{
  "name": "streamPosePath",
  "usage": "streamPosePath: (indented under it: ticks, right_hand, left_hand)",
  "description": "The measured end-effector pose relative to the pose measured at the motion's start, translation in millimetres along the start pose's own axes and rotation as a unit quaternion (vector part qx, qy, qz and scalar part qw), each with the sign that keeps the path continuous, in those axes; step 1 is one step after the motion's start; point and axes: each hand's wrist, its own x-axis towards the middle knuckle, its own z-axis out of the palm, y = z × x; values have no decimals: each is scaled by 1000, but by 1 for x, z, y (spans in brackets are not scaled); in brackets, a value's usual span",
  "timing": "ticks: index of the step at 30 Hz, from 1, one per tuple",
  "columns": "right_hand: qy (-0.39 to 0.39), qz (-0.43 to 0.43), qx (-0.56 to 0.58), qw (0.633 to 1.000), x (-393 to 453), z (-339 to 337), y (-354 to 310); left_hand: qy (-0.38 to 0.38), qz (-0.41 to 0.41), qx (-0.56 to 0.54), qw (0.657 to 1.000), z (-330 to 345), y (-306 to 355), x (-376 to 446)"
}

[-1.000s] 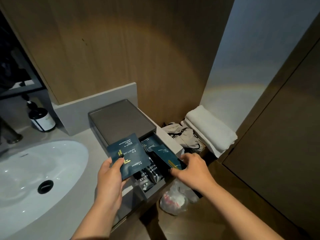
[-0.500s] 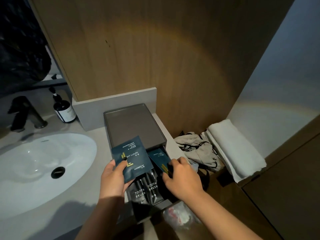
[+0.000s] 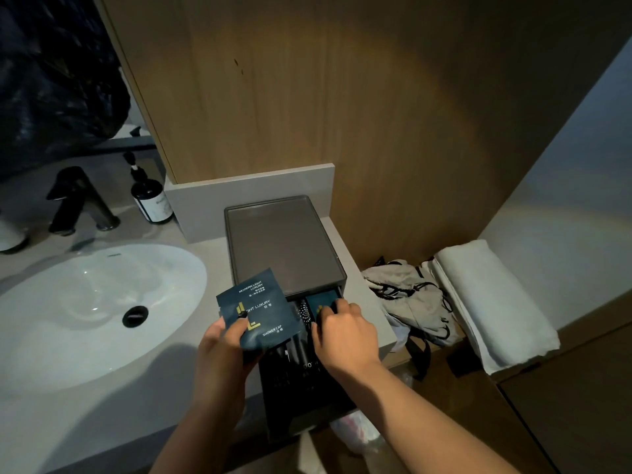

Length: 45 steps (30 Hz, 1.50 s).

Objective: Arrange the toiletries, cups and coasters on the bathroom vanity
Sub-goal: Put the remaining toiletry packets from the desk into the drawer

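Your left hand (image 3: 224, 350) pinches the shower cap packet (image 3: 260, 309), thumb on its printed face and fingers behind, holding it tilted above the front left corner of the box (image 3: 284, 241). Your right hand (image 3: 345, 333) reaches into the open drawer (image 3: 301, 381), fingers curled down onto a second blue packet (image 3: 323, 299) at the drawer's back right; the fingertips press on it, but you cannot tell whether they have closed round it.

The counter (image 3: 102, 405) runs across the lower left, with the white sink (image 3: 85, 309) set into it and the dark drain (image 3: 135, 315) near the basin's right side. A wood wall (image 3: 342, 97) rises behind, with a grey backsplash (image 3: 249, 196) at its foot. To the right, on a lower ledge, a folded white towel (image 3: 489, 302) lies just beside a crumpled pale bag (image 3: 410, 295) with black straps.

The grey box sits on the counter's right end, against the backsplash, its flat lid bare. The drawer is pulled out toward you from under it. Inside, dark toothbrush sachets (image 3: 297, 350) lie side by side between your two hands, partly hidden by the shower cap packet, and a comb (image 3: 303, 311) shows just left of the second packet.

At the back left, a black tap (image 3: 78, 200) stands behind the sink, and a dark pump bottle (image 3: 150, 196) with a white label stands just beside it, near the backsplash's end.
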Motion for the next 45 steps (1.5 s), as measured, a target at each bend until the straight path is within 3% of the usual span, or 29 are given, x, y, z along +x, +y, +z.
streamPosePath:
  ticks: [5,11,18,29,33,37,39,41,45]
  right_hand:
    - [46,-47,6,998,-9,9,4]
    - [-101,-71,49,991,-32,9,11]
    - [-137,-22,53,989,-28,20,11]
    - [54,-30,188,980,-43,14,26]
    - [69,-4,204,976,-47,11,39]
    - [38,38,252,966,-48,19,51]
    - [26,57,276,959,-50,23,57]
    - [16,66,292,954,-53,25,62]
    - [13,60,301,952,-54,29,68]
  left_hand:
    - [23,-17,-9,1000,-1,-1,8]
    - [10,-29,9,999,0,2,15]
    - [-54,-41,99,993,-3,-2,14]
    - [-108,-50,150,981,4,-28,8]
    - [-73,-12,196,978,15,-46,16]
    - [-113,-3,228,967,24,-55,26]
    - [-127,87,321,934,27,-59,29]
    - [-129,170,428,878,32,-59,29]
    - [-134,243,568,775,37,-55,32]
